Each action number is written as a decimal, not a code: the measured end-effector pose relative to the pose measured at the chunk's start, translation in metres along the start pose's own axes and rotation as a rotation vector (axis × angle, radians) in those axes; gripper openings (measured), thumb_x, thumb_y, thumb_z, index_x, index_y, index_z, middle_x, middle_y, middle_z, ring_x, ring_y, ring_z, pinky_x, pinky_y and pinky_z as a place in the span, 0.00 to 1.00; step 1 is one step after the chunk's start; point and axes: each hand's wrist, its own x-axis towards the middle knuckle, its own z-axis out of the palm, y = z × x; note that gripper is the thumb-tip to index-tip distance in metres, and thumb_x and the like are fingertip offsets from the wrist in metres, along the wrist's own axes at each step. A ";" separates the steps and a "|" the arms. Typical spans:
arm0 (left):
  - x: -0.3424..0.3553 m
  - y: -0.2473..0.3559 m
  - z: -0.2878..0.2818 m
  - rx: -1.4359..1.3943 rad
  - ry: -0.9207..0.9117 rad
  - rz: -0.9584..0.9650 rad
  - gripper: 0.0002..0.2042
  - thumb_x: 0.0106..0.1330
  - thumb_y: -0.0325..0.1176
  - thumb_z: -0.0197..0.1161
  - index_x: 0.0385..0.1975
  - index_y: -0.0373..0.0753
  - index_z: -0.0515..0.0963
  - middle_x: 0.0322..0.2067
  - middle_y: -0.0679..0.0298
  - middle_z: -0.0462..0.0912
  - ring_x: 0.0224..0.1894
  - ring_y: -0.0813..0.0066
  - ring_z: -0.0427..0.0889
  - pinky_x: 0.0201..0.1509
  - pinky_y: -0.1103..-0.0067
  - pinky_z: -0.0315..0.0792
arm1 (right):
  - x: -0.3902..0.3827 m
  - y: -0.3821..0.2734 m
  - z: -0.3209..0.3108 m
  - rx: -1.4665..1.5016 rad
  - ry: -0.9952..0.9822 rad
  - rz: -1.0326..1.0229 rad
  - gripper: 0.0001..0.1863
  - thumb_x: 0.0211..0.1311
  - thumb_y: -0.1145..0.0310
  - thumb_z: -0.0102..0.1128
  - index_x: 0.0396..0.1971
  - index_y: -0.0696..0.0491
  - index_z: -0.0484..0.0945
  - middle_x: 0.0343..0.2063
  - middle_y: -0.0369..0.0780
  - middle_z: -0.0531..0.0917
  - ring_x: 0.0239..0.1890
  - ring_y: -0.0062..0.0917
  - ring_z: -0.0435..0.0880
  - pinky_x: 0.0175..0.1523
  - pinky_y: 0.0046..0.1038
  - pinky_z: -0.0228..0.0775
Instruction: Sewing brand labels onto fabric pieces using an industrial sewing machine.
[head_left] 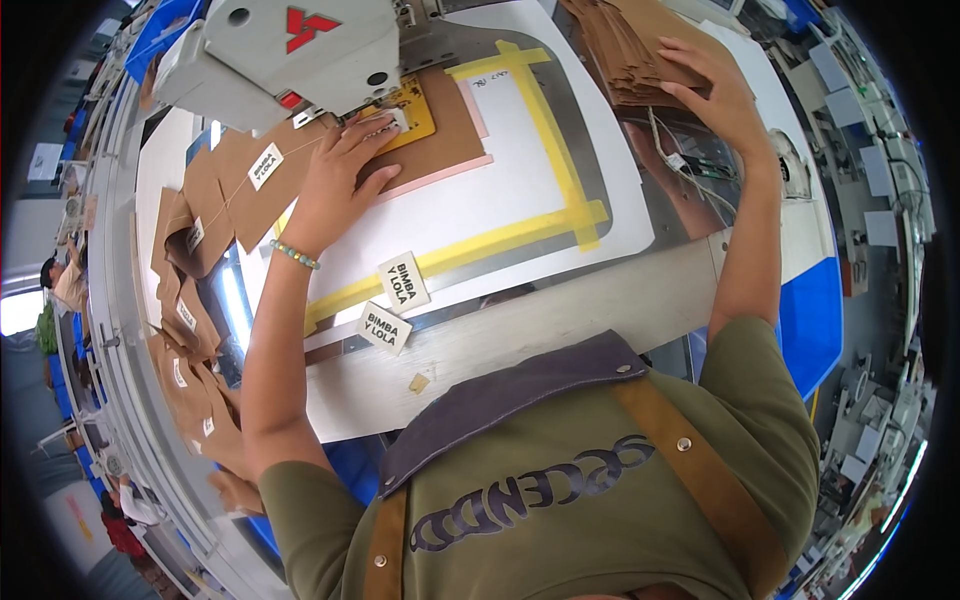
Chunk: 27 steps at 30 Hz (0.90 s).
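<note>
Brown panel (pixel 460 130) lies beneath the left hand (pixel 345 170), fingers spread; right hand (pixel 720 95), spread wide, contacts brown stack (pixel 622 65) toward bench's (pixel 640 297) right edge.

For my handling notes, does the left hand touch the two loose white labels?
Apart. The head view shows the white sheet between the left hand and both white labels.

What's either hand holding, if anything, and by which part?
Left hand lies on the brown panel by the yellow plate; right hand touches the right side of the brown stack. Whether either holds anything can't be told.
</note>
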 end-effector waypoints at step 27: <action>0.010 -0.018 0.000 0.015 -0.011 -0.020 0.22 0.76 0.34 0.66 0.68 0.39 0.79 0.70 0.53 0.80 0.73 0.51 0.75 0.74 0.64 0.67 | -0.001 0.009 -0.002 0.186 -0.004 0.041 0.15 0.77 0.66 0.65 0.56 0.56 0.89 0.65 0.36 0.86 0.70 0.27 0.81 0.77 0.32 0.65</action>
